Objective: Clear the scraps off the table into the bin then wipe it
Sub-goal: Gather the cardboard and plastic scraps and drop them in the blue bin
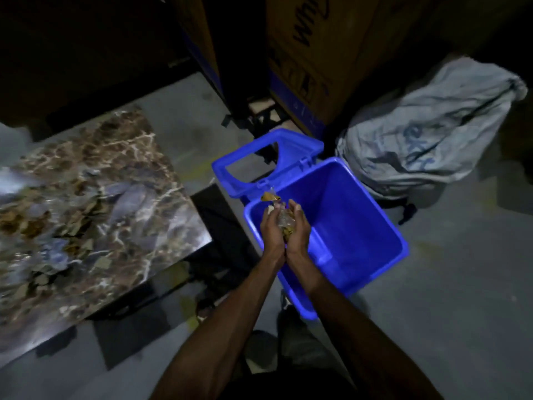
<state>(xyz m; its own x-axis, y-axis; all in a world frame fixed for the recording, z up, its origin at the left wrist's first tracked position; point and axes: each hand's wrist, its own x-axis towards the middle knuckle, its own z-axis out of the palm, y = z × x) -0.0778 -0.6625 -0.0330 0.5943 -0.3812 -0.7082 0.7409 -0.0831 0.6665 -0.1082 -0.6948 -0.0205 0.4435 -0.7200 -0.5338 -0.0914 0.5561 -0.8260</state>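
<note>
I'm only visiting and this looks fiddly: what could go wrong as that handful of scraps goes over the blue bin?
Two risks, I think. The left hand and right hand cup the scraps near the blue bin's near-left rim, so loose bits like the leaf may fall on the floor. More scraps remain on the table, blurred here; some lie near its edge and could drop off.

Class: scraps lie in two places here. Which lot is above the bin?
The scraps cupped between the left hand and right hand, over the blue bin; the rest lie on the marble table.
</note>
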